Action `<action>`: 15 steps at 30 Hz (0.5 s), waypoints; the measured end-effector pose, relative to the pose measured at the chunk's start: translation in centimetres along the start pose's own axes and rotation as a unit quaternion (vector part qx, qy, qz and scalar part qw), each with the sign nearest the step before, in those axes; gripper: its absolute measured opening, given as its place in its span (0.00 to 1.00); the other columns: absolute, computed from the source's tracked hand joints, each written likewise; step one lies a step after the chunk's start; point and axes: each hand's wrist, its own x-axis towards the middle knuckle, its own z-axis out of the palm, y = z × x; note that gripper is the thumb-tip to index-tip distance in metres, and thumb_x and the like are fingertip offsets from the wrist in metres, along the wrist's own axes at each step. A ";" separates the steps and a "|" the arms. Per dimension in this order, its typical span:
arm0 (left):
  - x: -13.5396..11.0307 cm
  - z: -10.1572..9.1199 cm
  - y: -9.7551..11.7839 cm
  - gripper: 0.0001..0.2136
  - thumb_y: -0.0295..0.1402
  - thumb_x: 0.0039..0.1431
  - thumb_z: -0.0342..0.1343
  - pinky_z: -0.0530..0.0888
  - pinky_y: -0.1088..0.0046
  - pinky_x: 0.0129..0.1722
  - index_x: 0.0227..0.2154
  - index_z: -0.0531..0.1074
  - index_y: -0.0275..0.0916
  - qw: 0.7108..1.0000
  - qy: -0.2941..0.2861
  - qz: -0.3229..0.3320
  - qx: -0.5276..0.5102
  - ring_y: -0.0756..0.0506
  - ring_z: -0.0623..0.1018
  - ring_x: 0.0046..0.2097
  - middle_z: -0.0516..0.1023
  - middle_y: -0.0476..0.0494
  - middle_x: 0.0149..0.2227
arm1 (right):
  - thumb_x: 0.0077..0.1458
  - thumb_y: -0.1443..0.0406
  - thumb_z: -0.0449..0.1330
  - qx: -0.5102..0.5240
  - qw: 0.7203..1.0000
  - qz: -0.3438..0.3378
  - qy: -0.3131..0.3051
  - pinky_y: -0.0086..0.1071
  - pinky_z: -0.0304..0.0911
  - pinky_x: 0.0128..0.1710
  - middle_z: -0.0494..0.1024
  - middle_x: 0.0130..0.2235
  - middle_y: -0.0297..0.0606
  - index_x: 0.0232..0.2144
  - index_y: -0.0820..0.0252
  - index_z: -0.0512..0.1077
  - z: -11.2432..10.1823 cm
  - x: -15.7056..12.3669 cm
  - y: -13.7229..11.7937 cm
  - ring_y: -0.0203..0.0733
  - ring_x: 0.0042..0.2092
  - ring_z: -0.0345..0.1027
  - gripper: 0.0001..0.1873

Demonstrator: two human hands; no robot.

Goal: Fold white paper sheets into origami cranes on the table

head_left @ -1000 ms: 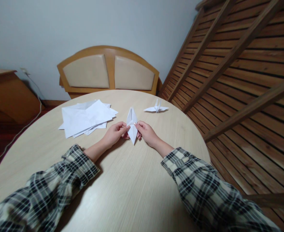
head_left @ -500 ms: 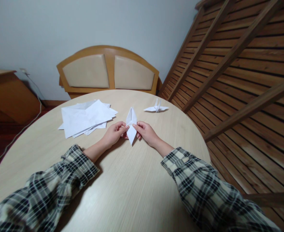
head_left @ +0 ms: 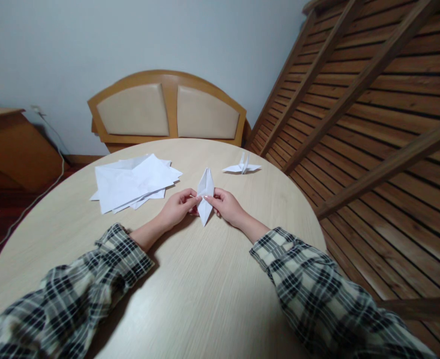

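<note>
Between my two hands is a white folded paper (head_left: 205, 213), diamond-shaped, with a narrow point toward me and a taller split point away from me. My left hand (head_left: 180, 207) pinches its left edge near the middle, thumb on top. On the opposite edge my right hand (head_left: 228, 206) grips it the same way, its thumb pressing close to the centre. The fingers under the paper are partly hidden. Beyond my right hand a finished-looking white paper crane (head_left: 243, 166) stands on the table with its wings spread.
A loose pile of white paper sheets (head_left: 130, 182) lies on the left of the round wooden table (head_left: 190, 299). Behind the table stands a headboard (head_left: 173, 107) with beige panels. Slatted wood (head_left: 373, 124) leans along the right, and a cable (head_left: 29, 204) runs down at left.
The folded paper has shifted slightly to the right and tilted a little. My right thumb has slid a bit on its surface; both hands keep hold of it.
</note>
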 end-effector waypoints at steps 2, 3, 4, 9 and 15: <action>0.0 0.0 0.0 0.10 0.38 0.55 0.59 0.69 0.74 0.27 0.28 0.69 0.37 1.000 -0.005 0.001 0.004 0.51 0.71 0.24 0.71 0.51 0.21 | 0.56 0.58 0.60 0.001 1.000 -0.017 -0.003 0.24 0.46 0.16 0.63 0.21 0.26 0.32 0.61 0.68 0.0 -0.1 0.0 0.29 0.19 0.53 0.11; -0.1 0.0 0.0 0.10 0.38 0.56 0.59 0.69 0.75 0.27 0.28 0.69 0.36 1.000 -0.008 0.002 0.008 0.51 0.71 0.24 0.71 0.51 0.21 | 0.56 0.58 0.60 0.000 1.000 -0.028 -0.004 0.24 0.46 0.17 0.63 0.21 0.26 0.33 0.61 0.67 0.1 -0.1 0.0 0.29 0.20 0.53 0.11; -0.1 0.0 0.1 0.10 0.38 0.56 0.59 0.68 0.75 0.26 0.28 0.69 0.36 1.000 -0.009 0.003 0.014 0.51 0.71 0.24 0.72 0.50 0.20 | 0.56 0.58 0.60 -0.002 0.999 -0.037 -0.005 0.24 0.47 0.17 0.63 0.21 0.26 0.33 0.61 0.67 0.1 -0.2 -0.1 0.29 0.20 0.53 0.11; -0.2 0.0 0.2 0.10 0.38 0.56 0.59 0.67 0.75 0.25 0.27 0.70 0.36 1.000 -0.013 0.005 0.025 0.51 0.70 0.23 0.71 0.50 0.20 | 0.55 0.58 0.60 -0.006 0.999 -0.051 -0.007 0.25 0.48 0.18 0.62 0.21 0.26 0.33 0.60 0.67 0.0 -0.3 -0.1 0.30 0.21 0.54 0.11; -0.1 0.2 0.2 0.09 0.36 0.55 0.60 0.67 0.75 0.25 0.27 0.70 0.36 1.000 0.005 -0.003 -0.005 0.52 0.69 0.23 0.68 0.51 0.20 | 0.55 0.57 0.60 0.002 1.000 -0.008 0.002 0.25 0.48 0.15 0.64 0.20 0.26 0.31 0.61 0.68 0.0 -0.2 -0.3 0.29 0.18 0.55 0.13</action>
